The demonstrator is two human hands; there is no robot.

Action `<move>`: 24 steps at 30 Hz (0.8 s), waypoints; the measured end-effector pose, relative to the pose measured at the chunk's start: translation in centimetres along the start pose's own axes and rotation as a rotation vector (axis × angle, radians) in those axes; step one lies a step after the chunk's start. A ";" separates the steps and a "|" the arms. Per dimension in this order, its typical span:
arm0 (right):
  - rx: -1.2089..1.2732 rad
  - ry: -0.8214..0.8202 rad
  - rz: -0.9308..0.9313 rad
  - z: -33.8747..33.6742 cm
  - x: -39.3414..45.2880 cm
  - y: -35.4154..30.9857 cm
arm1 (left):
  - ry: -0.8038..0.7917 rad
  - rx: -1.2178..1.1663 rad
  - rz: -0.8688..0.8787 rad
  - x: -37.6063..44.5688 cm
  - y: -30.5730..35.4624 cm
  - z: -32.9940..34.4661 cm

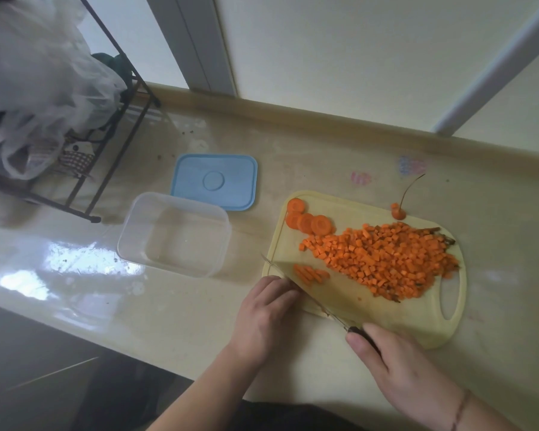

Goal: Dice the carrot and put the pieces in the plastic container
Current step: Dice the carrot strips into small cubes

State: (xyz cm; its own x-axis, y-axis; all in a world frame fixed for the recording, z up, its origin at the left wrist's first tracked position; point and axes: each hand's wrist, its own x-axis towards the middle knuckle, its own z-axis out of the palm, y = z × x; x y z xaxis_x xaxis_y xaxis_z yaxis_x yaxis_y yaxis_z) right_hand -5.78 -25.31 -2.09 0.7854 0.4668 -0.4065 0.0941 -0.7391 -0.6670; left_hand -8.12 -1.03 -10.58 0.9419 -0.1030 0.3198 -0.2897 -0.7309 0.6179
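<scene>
holding the dark handle of a knife point(308, 298), the right hand point(399, 365) is closed around it near the front edge of the cutting board point(386, 312), and the thin blade runs from there up and left across the board's corner. the left hand point(262, 315) rests beside the blade with its fingers curled down; whether it holds anything i cannot tell, it seems only to press near the board's left edge.

just past the blade lies a small bunch of carrot sticks point(310, 273), not yet cut across. further out is the big heap of diced carrot point(383, 262), spread over the middle of the board, and at the far left corner a few round slices point(308, 222) wait for cutting. the carrot tip with its thin root point(399, 213) sits at the far edge.

i judge the dice to be light, firm and a little wet, so they will scatter and roll easily; scooping many together, or sliding them with the blade, should work better than pinching. the plastic container point(175, 234) stands empty on the counter point(199, 321) just left of the board, its blue lid point(215, 181) lying behind it.
</scene>
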 end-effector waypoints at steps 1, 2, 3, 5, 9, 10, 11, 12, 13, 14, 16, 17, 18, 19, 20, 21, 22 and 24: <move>0.000 0.003 -0.004 0.0 0.0 0.0 | -0.001 -0.004 -0.003 0.0 0.0 0.0; -0.004 0.007 -0.009 0.0 0.0 -0.1 | -0.002 -0.006 -0.008 -0.1 -0.1 0.0; -0.009 0.011 -0.013 0.0 0.0 0.0 | -0.007 -0.006 -0.013 -0.1 -0.1 0.0; -0.011 0.011 -0.015 0.0 0.1 -0.1 | -0.018 0.004 -0.018 -0.1 -0.2 0.0; -0.004 0.013 -0.020 0.0 0.1 0.0 | -0.027 0.010 -0.011 0.0 -0.1 -0.2; -0.001 0.012 -0.020 0.1 0.1 0.0 | -0.027 0.008 -0.010 0.1 -0.1 -0.2; 0.001 0.016 -0.020 0.0 0.1 0.1 | -0.031 0.007 -0.009 0.2 0.0 -0.2; -0.001 0.019 -0.018 0.0 0.1 0.1 | -0.036 0.006 -0.007 0.1 0.0 -0.2; -0.007 0.021 -0.016 0.0 0.0 0.1 | -0.039 0.003 -0.011 0.1 0.0 -0.2; -0.009 0.024 -0.014 0.0 0.0 0.1 | -0.035 0.000 -0.015 0.1 -0.1 -0.2; -0.016 0.031 -0.005 -0.1 0.1 0.1 | -0.028 -0.020 -0.021 0.2 -0.2 -0.3; -0.034 0.034 -0.002 -0.2 0.1 0.0 | -0.015 -0.041 -0.014 0.3 0.0 -0.6; -0.057 0.035 0.001 -0.3 0.2 -0.1 | 0.011 -0.058 0.006 0.3 0.2 -0.9; -0.085 0.040 0.002 -0.3 0.3 -0.2 | 0.053 -0.068 0.028 0.6 0.7 -1.4; -0.120 0.049 0.001 -0.4 0.4 -0.3 | 0.103 -0.074 0.046 1.1 1.3 -1.9; -0.160 0.061 -0.003 -0.6 0.4 -0.4 | 0.149 -0.082 0.060 1.8 2.1 -2.7; -0.206 0.077 -0.011 -0.7 0.4 -0.6 | 0.185 -0.099 0.073 2.7 2.9 -3.6; -0.317 0.128 -0.048 -1.0 0.3 -1.0 | 0.162 -0.119 0.080 5.1 4.0 -5.7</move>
State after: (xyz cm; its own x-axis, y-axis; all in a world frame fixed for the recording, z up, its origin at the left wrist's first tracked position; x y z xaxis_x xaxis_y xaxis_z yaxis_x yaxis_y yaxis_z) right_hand -4.98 -24.93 -0.97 0.8443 0.4543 -0.2843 0.3018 -0.8414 -0.4482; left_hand -5.48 -0.69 -2.41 0.8783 -0.0407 0.4764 -0.3894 -0.6389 0.6635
